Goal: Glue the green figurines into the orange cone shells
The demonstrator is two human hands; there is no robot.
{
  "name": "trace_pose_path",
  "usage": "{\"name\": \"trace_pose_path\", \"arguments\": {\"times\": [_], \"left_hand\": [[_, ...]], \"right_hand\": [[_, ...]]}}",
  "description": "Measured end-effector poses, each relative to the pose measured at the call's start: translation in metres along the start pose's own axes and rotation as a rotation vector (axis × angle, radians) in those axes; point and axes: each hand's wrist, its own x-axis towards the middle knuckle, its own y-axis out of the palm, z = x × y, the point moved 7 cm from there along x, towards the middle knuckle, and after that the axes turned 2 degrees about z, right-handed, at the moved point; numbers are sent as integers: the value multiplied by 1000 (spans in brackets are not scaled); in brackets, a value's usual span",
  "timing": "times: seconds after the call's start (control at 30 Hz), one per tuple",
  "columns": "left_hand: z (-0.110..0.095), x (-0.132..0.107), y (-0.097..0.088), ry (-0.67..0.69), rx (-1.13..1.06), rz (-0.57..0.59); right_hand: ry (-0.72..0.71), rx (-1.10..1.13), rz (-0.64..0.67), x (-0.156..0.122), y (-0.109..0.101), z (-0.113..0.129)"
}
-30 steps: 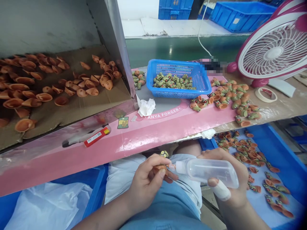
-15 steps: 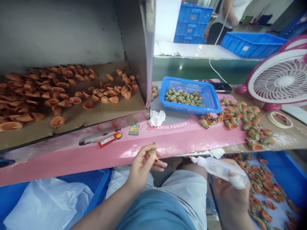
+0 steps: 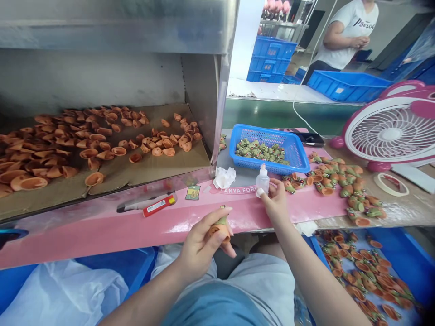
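Observation:
My left hand (image 3: 199, 246) is closed around a small figurine (image 3: 220, 224) with a green top and an orange, hollow-looking lower part. It is held above my lap, just off the table's front edge. In my right hand (image 3: 277, 201) is a small translucent squeeze bottle (image 3: 263, 179), upright with its pinkish tip pointing up, over the pink mat (image 3: 238, 210). Whether the bottle's base touches the mat I cannot tell. Behind the bottle sits a blue basket (image 3: 234, 156) of small green pieces (image 3: 260, 150). A crumpled white tissue (image 3: 224, 177) lies left of the bottle.
Many orange cone-shaped pieces (image 3: 95, 179) lie on cardboard inside a metal booth at left. Assembled figurines (image 3: 355, 199) cover the right side, near a tape roll (image 3: 391, 184) and fan (image 3: 390, 131). A red box-cutter blade case (image 3: 159, 206) lies in front. Another person (image 3: 346, 38) stands beyond.
My right hand has brought the bottle from low right over to the mat by the basket, turning it from lying sideways to upright. The figurine in my left hand has tilted slightly.

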Motion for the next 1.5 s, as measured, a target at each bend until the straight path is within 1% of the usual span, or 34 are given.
{"name": "trace_pose_path", "arguments": {"times": [0.07, 0.1, 0.2, 0.23, 0.3, 0.33, 0.37, 0.4, 0.43, 0.5, 0.53, 0.57, 0.6, 0.63, 0.7, 0.77, 0.87, 0.93, 1.03, 1.1, 1.17, 1.33, 1.43, 1.5], "left_hand": [[-2, -3, 3, 17, 7, 20], [-1, -3, 4, 3, -12, 23], [2, -5, 6, -85, -100, 12], [3, -5, 7, -111, -125, 6], [4, -5, 8, -147, -176, 4], [5, -5, 9, -168, -210, 18], [7, -5, 12, -196, -251, 45], [9, -5, 15, -232, -297, 88], [11, -6, 19, -276, -344, 139], [17, -7, 27, -373, -412, 241], [20, -8, 30, -418, -429, 276], [23, -8, 31, -454, -439, 297], [26, -8, 32, -477, -448, 308], [28, -8, 33, -487, -455, 308], [31, -8, 32, -474, -454, 270], [34, -7, 28, -452, -394, 174], [34, -9, 22, -439, -178, 24], [32, -8, 21, -430, -11, -23], [25, -4, 18, -391, 195, -63], [22, 0, 16, -377, 298, -65], [21, 2, 15, -392, 387, -36], [19, 5, 15, -422, 576, 31], [19, 4, 17, -426, 680, 39], [19, 2, 19, -436, 704, 47]], "right_hand": [[-10, -55, 34, 8, 4, -4], [-15, -83, 48, 10, 6, -6], [-30, -179, 48, 10, 4, -3], [-36, -213, 23, 5, 1, 1], [-76, -289, -92, -13, -7, 17], [-114, -312, -146, -26, -9, 28], [-186, -332, -202, -41, -11, 43], [-281, -308, -174, -56, -7, 58], [-384, -251, -41, -70, 4, 74], [-561, -231, 312, -97, 31, 102], [-604, -272, 446, -106, 41, 111], [-627, -311, 537, -112, 47, 118], [-637, -348, 589, -114, 51, 123], [-638, -374, 608, -114, 52, 126], [-643, -406, 594, -111, 49, 130], [-655, -453, 558, -110, 46, 130], [-684, -534, 494, -113, 44, 131], [-706, -585, 458, -117, 45, 134], [-735, -666, 418, -121, 47, 138], [-743, -728, 408, -122, 48, 139], [-738, -799, 417, -122, 48, 139], [-685, -947, 490, -125, 48, 133], [-693, -989, 472, -128, 48, 135], [-704, -1004, 441, -131, 47, 138]]}}
